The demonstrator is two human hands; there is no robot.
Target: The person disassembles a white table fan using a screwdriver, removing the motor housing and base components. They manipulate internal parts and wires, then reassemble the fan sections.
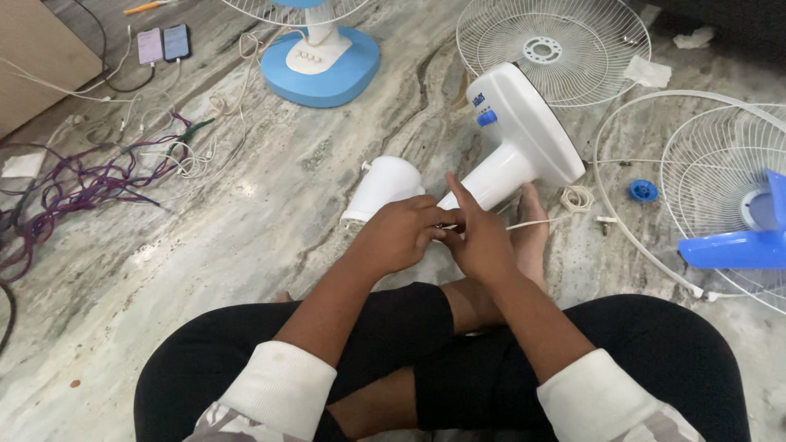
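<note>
- Seated cross-legged on the marble floor (pixel 246 221), the person has both hands meeting just in front of the knees.
- The left hand (pixel 399 235) is curled, fingers closed around a thin white cord (pixel 536 223) or a small part at its end; too small to tell which.
- The right hand (pixel 477 237) presses in against the left, forefinger raised, the other fingers pinching at the same spot. Its grip looks closed on the cord too, though what sits between the fingertips is hidden.
- Just beyond the hands lies the white fan stand (pixel 516 139), tipped on its side, its neck pointing toward the hands, a blue knob on its base.
- A white motor housing (pixel 385 187) lies beside the neck, apart from it.
- My read: the fan is well in pieces. One wire guard (pixel 553 49) lies flat behind the stand, another guard (pixel 712 180) to the right with the blue blade (pixel 737 241) on it, and a blue cap (pixel 643 191) loose on the floor.
- Nothing joined yet: stand, housing, guards and blade all lie separate.
- A second fan with a blue base (pixel 323 61) stands further back; tangled cables (pixel 74 180) sprawl left.
</note>
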